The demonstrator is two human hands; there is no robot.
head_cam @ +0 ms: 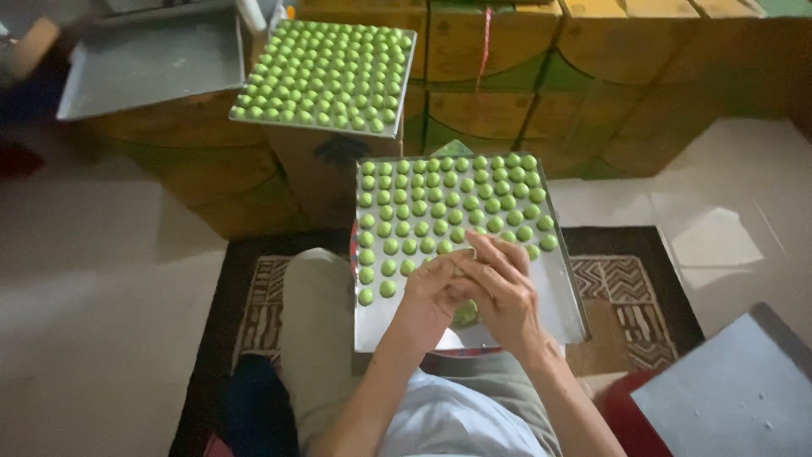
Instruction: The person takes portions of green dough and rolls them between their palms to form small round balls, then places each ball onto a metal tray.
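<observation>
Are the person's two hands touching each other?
Touching. The head view shows the left hand and right hand pressed together, fingers overlapping, above the near tray.

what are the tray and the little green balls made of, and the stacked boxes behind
Tray: thin metal, probably aluminium; dull grey sheen, low folded rim. Green balls: likely soft dough; smooth, matte, hand-shaped rounds. Boxes: look like printed cardboard, with flat panels and seams.

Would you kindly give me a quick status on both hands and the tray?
Left hand and right hand together, rolling green dough. Near tray mostly filled with green balls. Nothing blocking.
</observation>
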